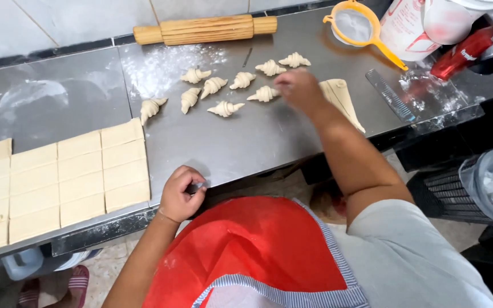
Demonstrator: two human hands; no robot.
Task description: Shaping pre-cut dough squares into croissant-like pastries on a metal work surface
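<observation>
My right hand [298, 88] reaches over the steel table [241, 142] and touches a rolled raw croissant [263, 94] at the right end of a row. Several more shaped croissants [212, 85] lie in two rows beside it. Cut dough triangles [340, 100] rest just right of my right hand. My left hand [181, 194] is curled at the table's front edge, fingers closed, seemingly holding nothing. A sheet of dough cut into rectangles [75, 177] covers the left part of the table.
A ridged wooden rolling pin [203, 28] lies at the back by a patch of flour [161, 65]. A yellow sieve [355, 25], a white tub [409, 25], a red bottle [463, 54] and a clear ruler [392, 97] sit at right. A lined bin [480, 185] stands below.
</observation>
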